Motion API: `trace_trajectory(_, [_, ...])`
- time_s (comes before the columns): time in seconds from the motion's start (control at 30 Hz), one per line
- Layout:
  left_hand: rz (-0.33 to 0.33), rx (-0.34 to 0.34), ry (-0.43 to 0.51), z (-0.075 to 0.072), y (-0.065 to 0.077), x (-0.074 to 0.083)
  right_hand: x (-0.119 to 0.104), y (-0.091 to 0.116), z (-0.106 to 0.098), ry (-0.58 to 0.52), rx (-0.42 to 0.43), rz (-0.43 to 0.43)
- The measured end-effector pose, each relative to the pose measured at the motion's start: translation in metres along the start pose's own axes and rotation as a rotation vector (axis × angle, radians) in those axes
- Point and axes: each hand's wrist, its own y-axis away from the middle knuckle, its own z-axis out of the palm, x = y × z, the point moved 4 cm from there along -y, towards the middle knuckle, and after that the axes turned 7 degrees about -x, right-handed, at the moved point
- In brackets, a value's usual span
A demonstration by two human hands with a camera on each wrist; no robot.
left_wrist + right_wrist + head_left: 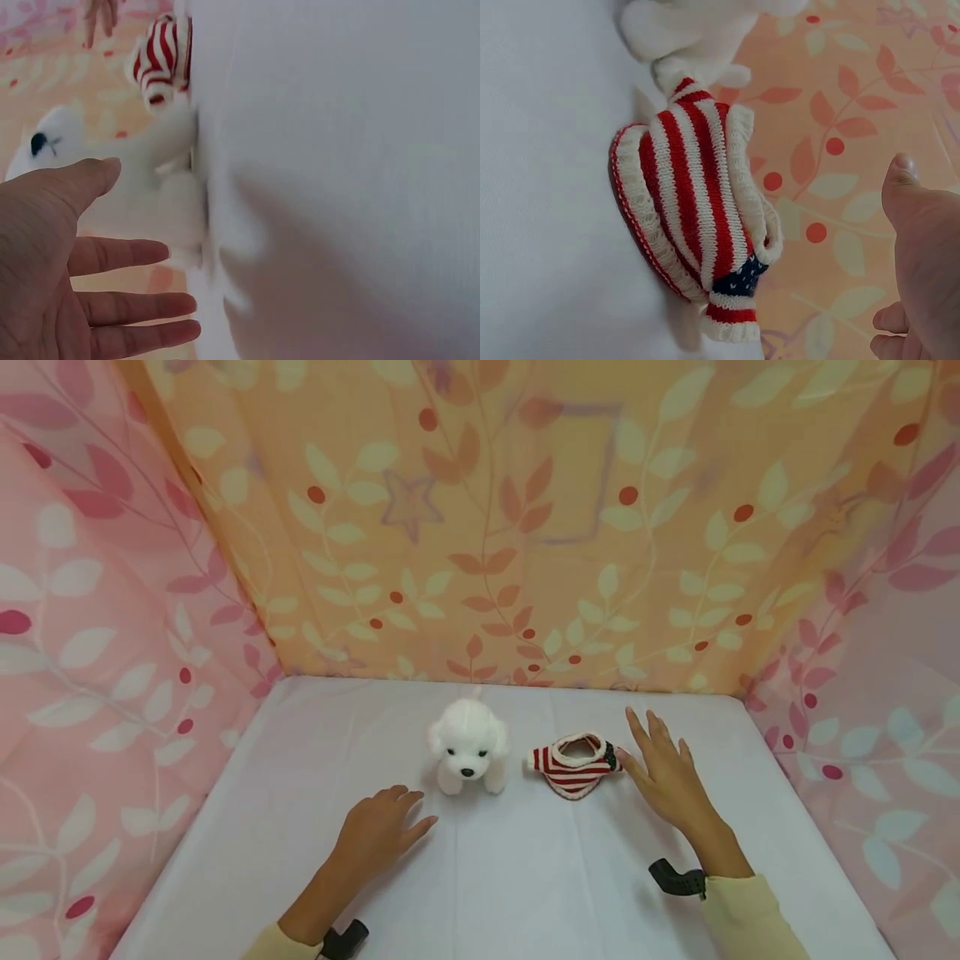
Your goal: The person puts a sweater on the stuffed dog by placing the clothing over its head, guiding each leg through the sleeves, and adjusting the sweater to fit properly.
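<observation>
A white plush dog (467,745) stands on the white table, facing me. To its right lies a small knitted sweater (576,768) with red and white stripes, a cream collar and a dark blue speckled patch (741,279) near one sleeve. My left hand (378,831) is held with fingers extended, in front and to the left of the dog, holding nothing. Spread fingers mark my right hand (670,781), just right of the sweater; its thumb is near the sleeve, and whether they touch I cannot tell from the head view. The right wrist view shows a gap between them.
A white cloth covers the table (300,877). Behind it hangs an orange-yellow leaf-patterned curtain (480,527), with pink patterned curtains (97,610) at the left and right sides. Each wrist carries a black camera mount (677,878).
</observation>
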Motion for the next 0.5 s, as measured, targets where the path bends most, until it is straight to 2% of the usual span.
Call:
trace_trajectory(0.3, [0.131, -0.074, 0.112, 0.016, -0.008, 0.046, -0.004, -0.001, 0.0, -0.017, 0.013, -0.038])
trace_trajectory(0.5, [0.188, -0.07, 0.182, 0.018, -0.024, 0.076, -0.002, 0.0, 0.0, -0.039, 0.034, -0.062])
